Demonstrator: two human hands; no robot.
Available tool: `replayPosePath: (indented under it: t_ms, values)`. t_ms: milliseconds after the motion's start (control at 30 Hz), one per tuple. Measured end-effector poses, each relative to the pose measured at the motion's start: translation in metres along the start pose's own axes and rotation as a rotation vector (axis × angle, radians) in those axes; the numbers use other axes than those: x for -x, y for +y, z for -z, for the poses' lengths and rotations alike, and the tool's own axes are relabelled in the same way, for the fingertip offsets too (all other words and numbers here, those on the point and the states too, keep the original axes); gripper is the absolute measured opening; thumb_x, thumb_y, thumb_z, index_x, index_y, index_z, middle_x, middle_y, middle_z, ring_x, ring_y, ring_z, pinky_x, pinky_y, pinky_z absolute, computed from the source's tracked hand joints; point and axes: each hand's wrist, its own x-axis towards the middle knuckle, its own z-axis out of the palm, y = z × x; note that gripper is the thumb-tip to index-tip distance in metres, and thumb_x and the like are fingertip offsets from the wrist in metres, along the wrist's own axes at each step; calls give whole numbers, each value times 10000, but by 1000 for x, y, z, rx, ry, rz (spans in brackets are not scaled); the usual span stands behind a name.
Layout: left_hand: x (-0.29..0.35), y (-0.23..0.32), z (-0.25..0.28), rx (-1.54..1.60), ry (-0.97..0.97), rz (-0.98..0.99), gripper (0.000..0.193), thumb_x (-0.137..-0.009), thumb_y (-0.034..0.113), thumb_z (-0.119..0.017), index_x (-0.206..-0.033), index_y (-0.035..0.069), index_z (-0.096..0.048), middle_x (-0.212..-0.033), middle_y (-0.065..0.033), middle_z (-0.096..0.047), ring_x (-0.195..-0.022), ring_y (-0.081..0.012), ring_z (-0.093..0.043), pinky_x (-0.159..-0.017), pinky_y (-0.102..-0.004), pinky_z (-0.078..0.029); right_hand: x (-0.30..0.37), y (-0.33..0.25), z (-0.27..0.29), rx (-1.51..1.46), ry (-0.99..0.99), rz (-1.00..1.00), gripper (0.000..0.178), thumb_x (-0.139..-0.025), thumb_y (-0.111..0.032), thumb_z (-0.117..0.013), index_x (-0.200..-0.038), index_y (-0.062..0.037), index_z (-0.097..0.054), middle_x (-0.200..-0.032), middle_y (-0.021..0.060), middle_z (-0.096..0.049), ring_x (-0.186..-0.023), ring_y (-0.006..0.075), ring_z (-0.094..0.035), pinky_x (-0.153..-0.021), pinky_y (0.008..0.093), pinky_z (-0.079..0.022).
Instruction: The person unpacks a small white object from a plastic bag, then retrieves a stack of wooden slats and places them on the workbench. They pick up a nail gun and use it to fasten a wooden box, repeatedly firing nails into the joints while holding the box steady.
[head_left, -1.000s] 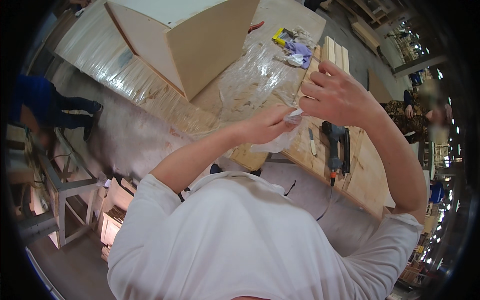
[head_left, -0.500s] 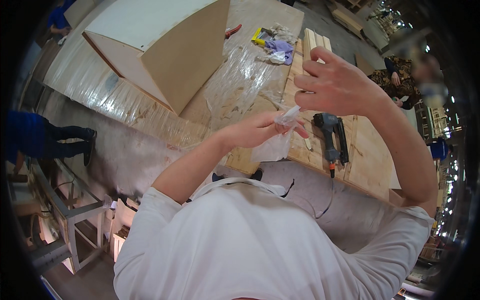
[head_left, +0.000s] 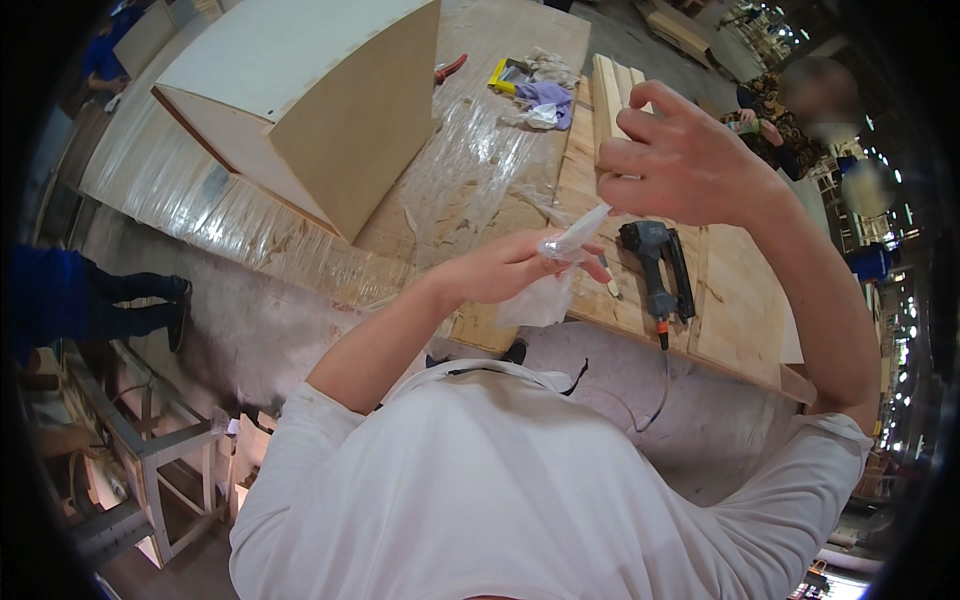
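Observation:
A piece of clear plastic film is bunched between my hands. My left hand has the film gathered around its fingers, with some fingertips showing past it and a loose part hanging below. My right hand is higher and to the right, its thumb and finger pinching the twisted upper end of the film. Its other fingers are curled and hold nothing that I can see. Just below my right hand, a dark nail gun lies on the wooden board, a hose attached at its orange-ringed end.
A large box-shaped panel piece stands on the film-covered table at the left. Beyond my hands are red-handled pliers, a purple cloth or glove and wooden strips. Other people are at left and far right.
My right hand has drawn slightly up and right, stretching the film's twisted end longer. My left hand has shifted slightly left. The whole view has moved a little.

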Motion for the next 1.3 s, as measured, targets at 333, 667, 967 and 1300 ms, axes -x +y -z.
replayPosePath:
  t_ms: [333, 667, 967, 1300]
  values:
    - [-1, 2, 1, -52, 14, -19, 369, -948, 179, -381, -1282, 41, -457, -1094, -35, -627, -1093, -181, -450, -956, -324, -346, 8, 3, 8, -2, -118, -48, 95, -732, -245, -619, -688, -188, -557, -753, -27, -500, -799, 154, -543, -848, 346, -413]
    - [-15, -16, -13, -21, -10, -46, 346, -936, 185, -380, -1215, 24, -507, -1069, -57, -638, -1171, -203, -430, -994, -365, -320, 48, -6, 15, -1, -141, -141, 146, -671, -228, -652, -661, -160, -524, -737, -14, -468, -750, 151, -528, -831, 344, -428]
    - [-70, -30, -76, -7, -217, 3, 320, -937, 181, -373, -1134, 31, -577, -970, -51, -669, -1050, -170, -567, -1131, -412, -66, 195, -65, 83, 159, -143, -527, 161, -676, -176, -673, -770, -99, -567, -872, 45, -545, -755, 241, -537, -793, 390, -445]
    - [-94, -102, -230, 56, -235, 88, 391, -927, 414, -466, -820, 44, -534, -876, -135, -647, -1114, -339, -529, -1098, -512, -160, 445, -442, 100, 45, 1180, -2406, 303, -920, -312, -424, -938, -70, -605, -638, -17, -461, -560, 81, -407, -505, 254, -352]
